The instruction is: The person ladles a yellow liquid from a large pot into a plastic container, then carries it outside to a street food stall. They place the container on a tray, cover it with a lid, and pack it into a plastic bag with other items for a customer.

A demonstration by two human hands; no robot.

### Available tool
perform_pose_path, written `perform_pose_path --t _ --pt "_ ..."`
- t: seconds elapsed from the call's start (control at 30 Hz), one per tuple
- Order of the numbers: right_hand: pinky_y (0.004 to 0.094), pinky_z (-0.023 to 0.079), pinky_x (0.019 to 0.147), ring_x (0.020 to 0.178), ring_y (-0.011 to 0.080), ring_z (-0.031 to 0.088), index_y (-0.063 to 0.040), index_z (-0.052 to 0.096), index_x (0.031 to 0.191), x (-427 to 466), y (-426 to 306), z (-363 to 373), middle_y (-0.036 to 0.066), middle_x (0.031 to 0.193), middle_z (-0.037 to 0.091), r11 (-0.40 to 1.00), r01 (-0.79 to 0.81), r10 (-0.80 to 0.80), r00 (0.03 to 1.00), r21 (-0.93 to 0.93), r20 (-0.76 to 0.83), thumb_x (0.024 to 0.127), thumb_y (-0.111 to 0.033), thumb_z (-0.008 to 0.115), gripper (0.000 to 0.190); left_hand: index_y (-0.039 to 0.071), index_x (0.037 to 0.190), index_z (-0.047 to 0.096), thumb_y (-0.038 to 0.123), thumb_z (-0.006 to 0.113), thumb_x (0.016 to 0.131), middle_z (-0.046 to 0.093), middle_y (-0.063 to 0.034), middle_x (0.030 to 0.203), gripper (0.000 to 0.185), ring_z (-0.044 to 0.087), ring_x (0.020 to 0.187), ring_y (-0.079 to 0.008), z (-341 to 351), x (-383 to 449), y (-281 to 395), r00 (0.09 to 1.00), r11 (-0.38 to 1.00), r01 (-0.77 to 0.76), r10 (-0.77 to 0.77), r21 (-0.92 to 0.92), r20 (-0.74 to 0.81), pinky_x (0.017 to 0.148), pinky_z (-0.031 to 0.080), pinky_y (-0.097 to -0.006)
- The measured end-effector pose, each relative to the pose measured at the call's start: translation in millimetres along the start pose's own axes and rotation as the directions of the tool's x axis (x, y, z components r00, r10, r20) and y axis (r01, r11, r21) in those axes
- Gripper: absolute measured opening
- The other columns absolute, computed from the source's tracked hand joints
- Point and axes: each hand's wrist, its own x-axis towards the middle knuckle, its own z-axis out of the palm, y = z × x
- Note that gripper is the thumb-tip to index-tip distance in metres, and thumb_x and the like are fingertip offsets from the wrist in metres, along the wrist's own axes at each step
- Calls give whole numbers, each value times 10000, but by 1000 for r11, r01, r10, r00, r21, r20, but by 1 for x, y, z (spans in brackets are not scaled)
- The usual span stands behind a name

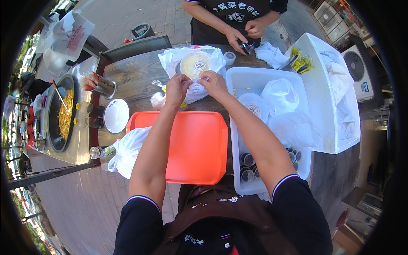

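My left hand (177, 87) and my right hand (213, 83) meet over the near edge of a white plastic bag (169, 59). Between my fingertips is a small piece of white plastic or paper, pinched from both sides. The bag lies open around a round lidded food container (193, 63) with a printed sticker on its lid. A paper slip with print (195, 88) lies against the bag just below my fingers. Left of my left hand rest a small wrapped bundle (157, 100) and some yellow packaging.
Nearest me is an orange tray (197, 146), with a tied white bag (127, 149) at its left. A white plastic bin (237, 143) with bags and small cups stands right, beside a foam box (322, 95). A co-worker (234, 32) stands opposite. Left are a bowl (116, 115) and wok (54, 127).
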Motion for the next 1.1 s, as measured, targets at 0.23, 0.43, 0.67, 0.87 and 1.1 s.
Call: perform_pose_path --t 0.23,0.43,0.67,0.87,1.1 --pt "375 518 711 773 291 674 -52 709 869 3 4 -4 137 900 699 998 -69 69 996 -2 57 770 -238 742 213 20 841 682 139 754 778 609 -125 825 153 633 772 -287 0 0 2 999 998 4 -1 57 -51 695 495 -373" --pt "378 510 692 750 287 668 -45 697 877 4 3 -11 129 879 691 995 36 -32 998 -88 53 777 -235 744 220 62 852 713 208 736 788 685 -136 826 160 638 809 -306 3 3 1 999 990 41 -37 132 -37 715 500 -403" --pt "388 511 691 754 293 663 -41 684 880 5 9 -9 135 870 683 992 124 -124 992 1 31 802 -232 719 210 21 875 715 209 744 787 695 -165 754 210 677 706 -301 7 6 -6 995 990 88 -82 112 -61 671 510 -383" --pt "385 517 701 755 293 668 -38 685 875 7 14 -9 143 873 689 1000 31 -31 998 -2 51 801 -234 718 212 -14 880 699 178 741 801 699 -155 756 213 680 701 -241 7 6 -5 994 992 104 -101 73 -42 665 506 -343" --pt "331 514 645 713 223 681 -7 680 901 9 17 -7 137 783 697 999 50 -50 997 4 56 822 -234 726 244 -21 904 694 109 728 818 698 -128 769 159 648 696 -161 5 6 -3 985 984 174 -174 -43 -3 665 499 -308"
